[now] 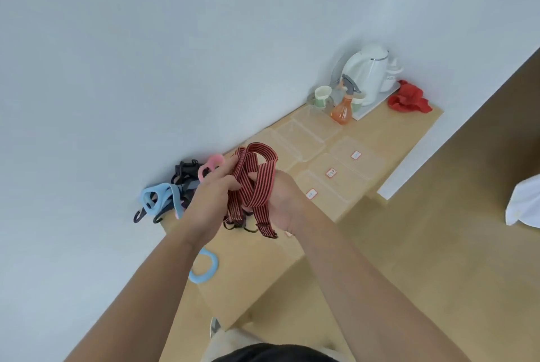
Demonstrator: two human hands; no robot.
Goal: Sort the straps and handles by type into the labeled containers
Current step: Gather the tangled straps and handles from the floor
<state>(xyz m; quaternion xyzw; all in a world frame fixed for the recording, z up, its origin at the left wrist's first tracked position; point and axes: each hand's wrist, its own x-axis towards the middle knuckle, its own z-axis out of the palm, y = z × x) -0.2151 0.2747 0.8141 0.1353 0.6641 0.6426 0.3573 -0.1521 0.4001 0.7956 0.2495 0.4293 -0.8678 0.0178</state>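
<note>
Closest to the camera, 2 bare forearms reach out over a light wooden table [263, 274]. Just under the left forearm a blue ring handle [206, 269] lies flat on the tabletop, partly hidden by the arm.

Above the table, both hands meet on a red-and-black striped strap [257, 177]. The left hand [209, 202] has its fingers curled round the strap's bunched folds. The right hand [285, 204] grips it too, with bands of it wrapped across the palm and the fingertips hidden. Loops of the strap stand up over the hands. Its dark ends hang below them; whether they touch the table cannot be told.

Beyond the left hand, against the wall, sits a tangled pile of pale blue handles [159, 199], a pink handle [211, 167] and black straps [185, 173] with clips.

Beyond the right hand stand 3 clear containers [342, 186] in a row, each bearing a small red-bordered label whose writing is too small to read. Behind them lies a 2nd row of clear plastic tubs or lids [301, 139].

Farthest back, a white kettle [368, 75] stands on a white tray [380, 103]. An orange spray bottle [344, 109], a green-and-white cup [323, 95] and a crumpled red cloth [409, 98] are near it.
</note>
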